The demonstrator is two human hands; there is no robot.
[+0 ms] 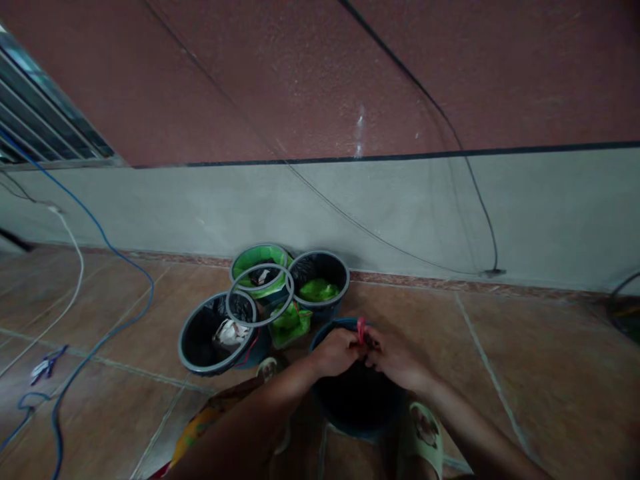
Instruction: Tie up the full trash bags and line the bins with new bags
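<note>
My left hand (339, 351) and my right hand (396, 360) meet over a dark bin lined with a black bag (356, 392) that stands on the floor right in front of me. Both hands are closed, pinching a small red band or tie (361, 330) at the top of the black bag. The fingers of each hand press together around it. A slipper on my foot (424, 428) rests beside the bin on the right.
Three grey-rimmed bins stand by the wall: one black-lined (216, 333), one green-lined (260, 268), one holding green material (320, 283). A loose grey ring (259, 295) lies across them. Blue (107, 333) and white cables (75, 267) trail over the tiled floor at left.
</note>
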